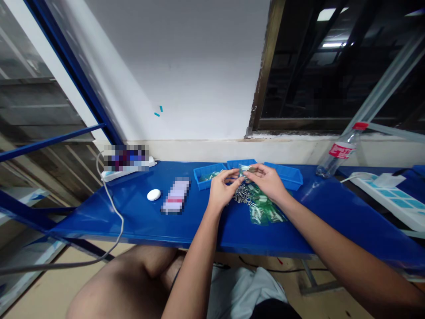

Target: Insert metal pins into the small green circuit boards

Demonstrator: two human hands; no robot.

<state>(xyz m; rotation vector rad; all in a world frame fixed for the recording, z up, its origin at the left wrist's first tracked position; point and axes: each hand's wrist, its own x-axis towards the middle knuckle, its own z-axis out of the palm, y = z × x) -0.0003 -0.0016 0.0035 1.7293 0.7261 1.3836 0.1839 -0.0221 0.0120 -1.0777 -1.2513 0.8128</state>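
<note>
My left hand (222,189) and my right hand (269,180) meet above the blue table (195,226), their fingers closed on a small clear plastic bag (245,169). What the bag contains is too small to make out. Under my hands lies a loose pile of metal screws (242,195). Beside it, partly below my right wrist, several greenish clear bags (264,212) with pale pieces inside are heaped. Behind my left hand stands a blue bin (200,178) with similar bags in it. Another blue bin (241,163) is partly hidden behind my fingers.
A third blue bin (292,176) stands right of my right hand. A plastic bottle with a red cap (338,153) leans at the back right, near a power strip (395,197). To the left lie a round white case (153,195), a blurred flat object (177,196) and a cable (114,208).
</note>
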